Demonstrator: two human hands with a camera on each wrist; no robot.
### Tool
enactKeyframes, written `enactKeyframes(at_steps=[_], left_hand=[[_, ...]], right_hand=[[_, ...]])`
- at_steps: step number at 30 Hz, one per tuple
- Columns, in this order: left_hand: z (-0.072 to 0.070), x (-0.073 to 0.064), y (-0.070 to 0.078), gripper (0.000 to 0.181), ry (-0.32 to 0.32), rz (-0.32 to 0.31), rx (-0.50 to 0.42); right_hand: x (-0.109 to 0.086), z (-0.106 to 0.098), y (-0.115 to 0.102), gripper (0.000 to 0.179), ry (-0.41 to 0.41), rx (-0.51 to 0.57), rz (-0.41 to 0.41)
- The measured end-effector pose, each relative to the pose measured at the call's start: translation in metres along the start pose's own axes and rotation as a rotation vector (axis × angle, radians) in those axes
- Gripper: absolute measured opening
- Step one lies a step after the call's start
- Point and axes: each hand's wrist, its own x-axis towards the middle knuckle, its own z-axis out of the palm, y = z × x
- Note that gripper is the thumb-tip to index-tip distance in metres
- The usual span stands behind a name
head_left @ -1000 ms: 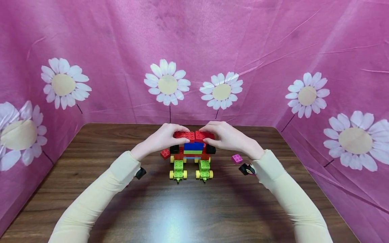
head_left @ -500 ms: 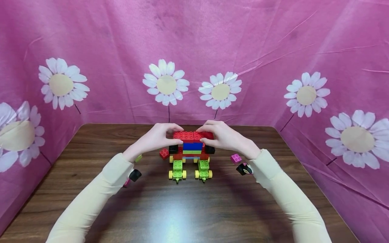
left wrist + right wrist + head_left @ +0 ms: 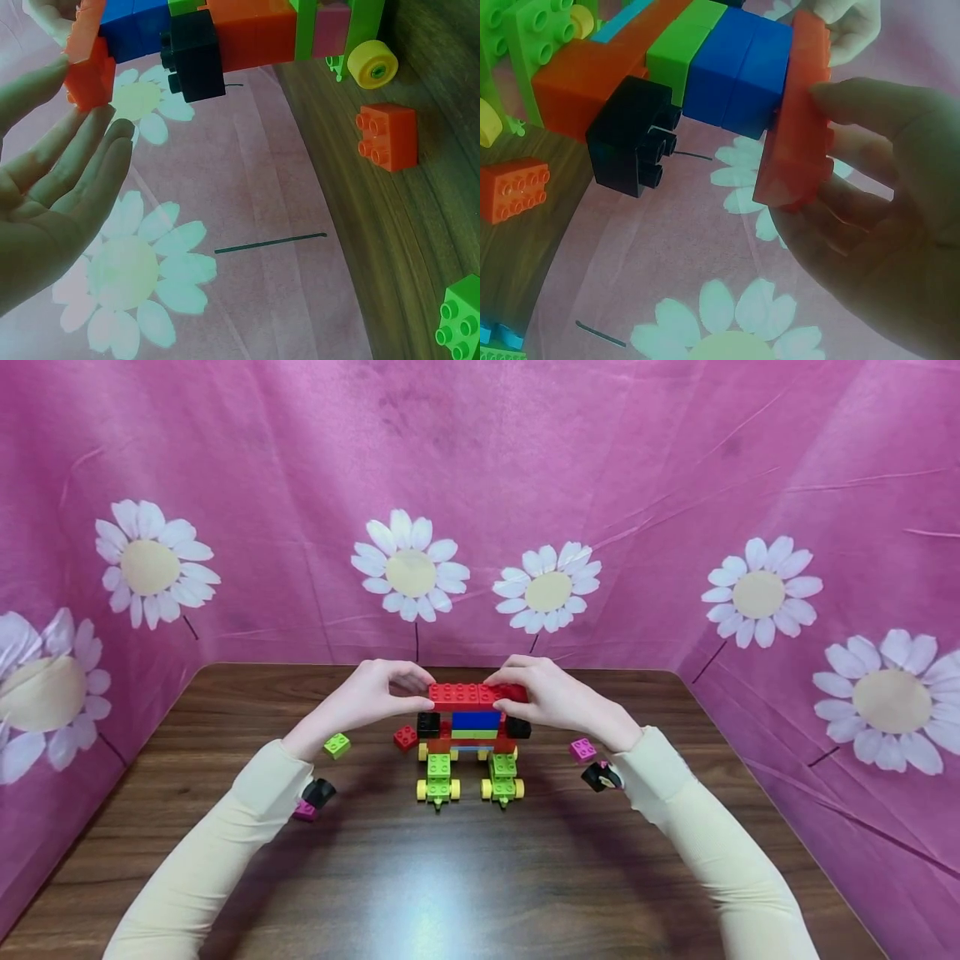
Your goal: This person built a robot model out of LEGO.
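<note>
A toy-brick build stands on two lime wheeled bases [image 3: 439, 767] near the table's far side. Blue bricks [image 3: 475, 721] rise from its middle, flanked by a black brick [image 3: 428, 725] on each side. Across the top lies a row of red bricks [image 3: 455, 697]. My left hand [image 3: 358, 697] is at the row's left end; its fairly straight fingers touch the end of the left red brick [image 3: 91, 75]. At the other end, my right hand [image 3: 558, 697] grips the right red brick [image 3: 799, 127] between thumb and fingers. Part of that brick is hidden by the hand.
On the wooden table [image 3: 480, 877] lie a loose red brick [image 3: 406, 737] and a lime brick [image 3: 337, 745] left of the build. One magenta brick [image 3: 582, 750] is to the right, another magenta brick [image 3: 305, 811] beside the left wrist. A pink flowered cloth [image 3: 480, 460] hangs behind.
My left hand has slid left along the red row to its end, uncovering the left red brick and the lime brick on the table. The right hand has hardly moved.
</note>
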Motion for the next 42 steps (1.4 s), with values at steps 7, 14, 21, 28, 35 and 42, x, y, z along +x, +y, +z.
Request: enactKeyframes(at_steps=[7, 14, 21, 28, 35, 42], left_hand=[[0.001, 0.003, -0.001, 0.03, 0.015, 0.0, 0.011], [0.001, 0.005, 0.0, 0.03, 0.015, -0.005, 0.003], [0.0, 0.005, -0.001, 0.029, 0.008, -0.002, 0.009], [0.001, 0.001, -0.001, 0.029, 0.008, -0.006, 0.005], [0.012, -0.004, 0.003, 0.028, 0.031, -0.002, 0.005], [0.024, -0.007, 0.005, 0.029, 0.039, -0.02, -0.014]], right_hand=[[0.001, -0.001, 0.003, 0.031, -0.009, 0.01, -0.011], [0.004, -0.002, 0.008, 0.031, -0.028, 0.012, -0.023], [0.005, -0.003, 0.007, 0.031, -0.034, 0.017, -0.035], [0.005, -0.001, 0.002, 0.032, -0.029, 0.008, -0.039], [-0.002, 0.0, 0.001, 0.032, -0.043, -0.002, -0.052], [-0.008, 0.002, 0.003, 0.032, -0.049, -0.035, -0.063]])
